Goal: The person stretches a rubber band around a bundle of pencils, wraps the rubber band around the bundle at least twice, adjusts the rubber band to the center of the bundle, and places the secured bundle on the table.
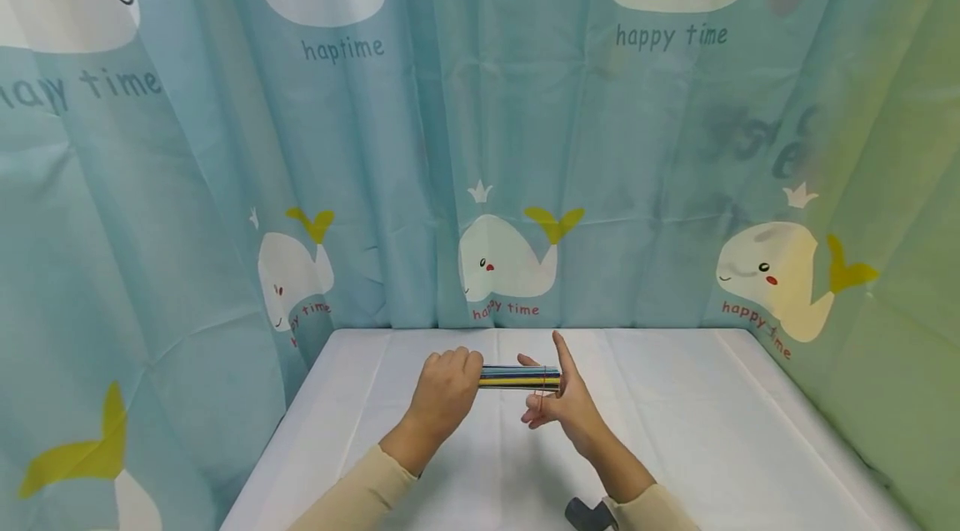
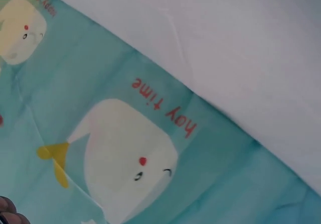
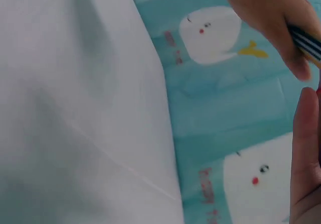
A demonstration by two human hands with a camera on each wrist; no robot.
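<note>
Holding a bunch of thin sticks (image 1: 504, 378) w/ the L hand (image 1: 444, 388) while the R hand (image 1: 576, 410) handles a thin red band (image 1: 543, 378) at the other end: prob the step is getting the band on or off, can't tell which. Sticks lie level btwn both hands, seemingly up over the white table (image 1: 675, 406). L hand is wrapped round its end, knuckles up. R hand has 1 finger straight up & others spread near the band; can't tell if they pinch it. Both arms come up from the bottom & lean in to meet. Next move prob needs a firm L grip & careful R fingers, so the band doesn't snap away
</note>
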